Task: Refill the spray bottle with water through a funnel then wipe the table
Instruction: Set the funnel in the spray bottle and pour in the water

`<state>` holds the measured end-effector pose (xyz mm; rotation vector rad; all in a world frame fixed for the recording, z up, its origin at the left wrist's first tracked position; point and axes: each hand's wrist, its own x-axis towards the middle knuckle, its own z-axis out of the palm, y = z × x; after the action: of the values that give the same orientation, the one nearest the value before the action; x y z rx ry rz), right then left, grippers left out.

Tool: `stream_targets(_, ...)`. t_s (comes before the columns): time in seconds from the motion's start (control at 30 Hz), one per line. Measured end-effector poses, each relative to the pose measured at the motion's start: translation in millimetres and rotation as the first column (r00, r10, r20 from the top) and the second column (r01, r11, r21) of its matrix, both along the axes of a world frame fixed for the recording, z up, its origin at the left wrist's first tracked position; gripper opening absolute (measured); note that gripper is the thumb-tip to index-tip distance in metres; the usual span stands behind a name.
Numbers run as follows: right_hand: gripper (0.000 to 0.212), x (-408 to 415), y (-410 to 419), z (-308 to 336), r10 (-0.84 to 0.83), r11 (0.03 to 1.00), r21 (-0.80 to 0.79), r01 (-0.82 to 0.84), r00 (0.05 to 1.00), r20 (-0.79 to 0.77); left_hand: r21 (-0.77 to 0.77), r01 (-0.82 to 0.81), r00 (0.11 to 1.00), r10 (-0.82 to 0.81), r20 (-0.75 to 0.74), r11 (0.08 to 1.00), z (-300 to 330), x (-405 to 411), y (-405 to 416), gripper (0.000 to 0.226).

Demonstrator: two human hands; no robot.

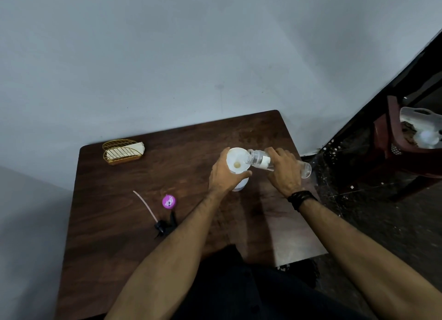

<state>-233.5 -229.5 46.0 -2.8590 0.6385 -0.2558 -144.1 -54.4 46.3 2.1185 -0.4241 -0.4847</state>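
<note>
Head view. Spray bottle (240, 185) stands upright on the dark wooden counter (134, 224), right of frame centre, mostly hidden by the left hand (223, 173), whose fingers curl round it just under the white funnel (236, 160) seated in its neck. Right hand (284, 170) grips a clear water bottle (260, 160). Bottle's long axis lies nearly horizontal: mouth points left over the funnel rim, base points right past the counter edge. Black spray head (165, 226) with its dip tube (144, 206) lies lower left of the hands, a pink cap (169, 201) beside it. Gold wire holder (122, 151) with a folded cloth (129, 151) sits upper left.
</note>
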Motion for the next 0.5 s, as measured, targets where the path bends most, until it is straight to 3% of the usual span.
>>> stream_targets(0.17, 0.056, 3.2, -0.6, 5.3, 0.014, 0.999, -0.049, -0.015, 1.0, -0.014, 0.008, 0.015, 1.0, -0.015, -0.009, 1.0, 4.1, 2.3, -0.9, 0.074)
stream_targets(0.5, 0.056, 5.0, -1.3, 9.7, 0.019, 0.995, -0.098, -0.022, 0.999, -0.033, 0.022, 0.028, 1.0, -0.028, 0.005, 0.999, 5.2, 2.1, -0.5, 0.071)
